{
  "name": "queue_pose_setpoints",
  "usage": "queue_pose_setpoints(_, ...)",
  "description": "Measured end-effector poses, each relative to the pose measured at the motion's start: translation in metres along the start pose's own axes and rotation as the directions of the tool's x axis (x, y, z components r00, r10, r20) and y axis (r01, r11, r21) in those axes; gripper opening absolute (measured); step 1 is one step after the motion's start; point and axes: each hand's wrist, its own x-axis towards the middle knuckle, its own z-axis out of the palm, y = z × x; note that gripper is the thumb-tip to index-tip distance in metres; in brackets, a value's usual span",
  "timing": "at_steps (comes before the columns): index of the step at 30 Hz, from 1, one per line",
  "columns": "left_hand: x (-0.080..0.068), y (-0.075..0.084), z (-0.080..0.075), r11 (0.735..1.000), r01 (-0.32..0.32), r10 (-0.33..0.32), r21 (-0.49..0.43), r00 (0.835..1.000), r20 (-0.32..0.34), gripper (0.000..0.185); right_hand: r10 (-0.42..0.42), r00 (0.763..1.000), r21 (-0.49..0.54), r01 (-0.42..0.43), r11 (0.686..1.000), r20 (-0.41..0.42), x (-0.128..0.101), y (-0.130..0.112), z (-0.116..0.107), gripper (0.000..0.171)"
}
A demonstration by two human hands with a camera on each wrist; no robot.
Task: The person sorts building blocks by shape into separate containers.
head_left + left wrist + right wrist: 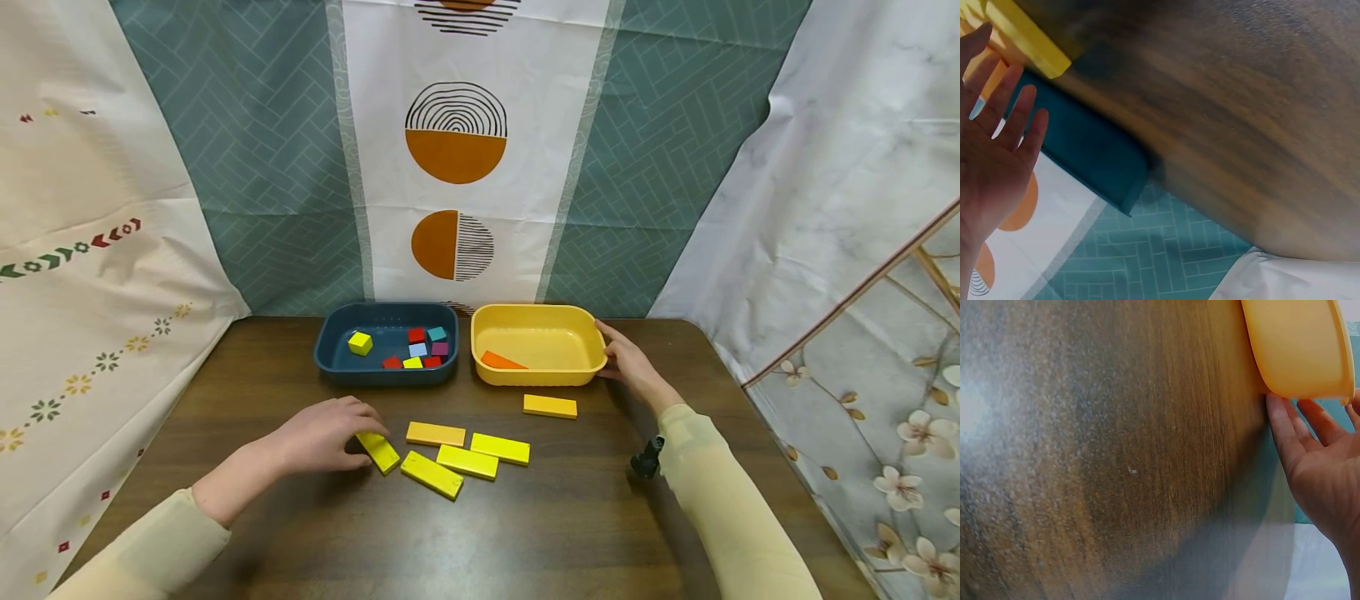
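My left hand (330, 433) lies low on the table with straight fingers, and its fingertips touch the end of a yellow flat block (378, 452). The left wrist view shows the same open palm (997, 144) beside that yellow block (1029, 37) and the blue tray (1085, 150). My right hand (628, 360) rests flat against the right wall of the yellow tray (540, 377). The right wrist view has its fingers (1291, 434) laid along the yellow tray's (1297, 344) side. An orange wedge (501, 361) lies inside that tray.
Several more yellow and orange flat blocks lie mid-table, one (550, 406) just in front of the yellow tray. The blue tray (386, 375) holds several small coloured cubes. Patterned cloth hangs behind and to both sides of the wooden table (525, 533).
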Motion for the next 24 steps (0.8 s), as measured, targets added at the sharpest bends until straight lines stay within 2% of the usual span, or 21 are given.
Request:
queue_pose_setpoints(11,0.006,-0.003,0.011,0.996,-0.047,0.045,0.072,0.999,0.031,0.042,0.013,1.000,0.027,-0.013,1.000,0.002,-0.001,-0.001,0.000,0.068)
queue_pose_setpoints(24,0.015,-0.007,0.018,0.987,-0.096,0.093,0.128,0.995,0.027,0.039,-0.003,1.000,-0.013,0.003,1.000,-0.008,-0.001,-0.002,0.001,0.070)
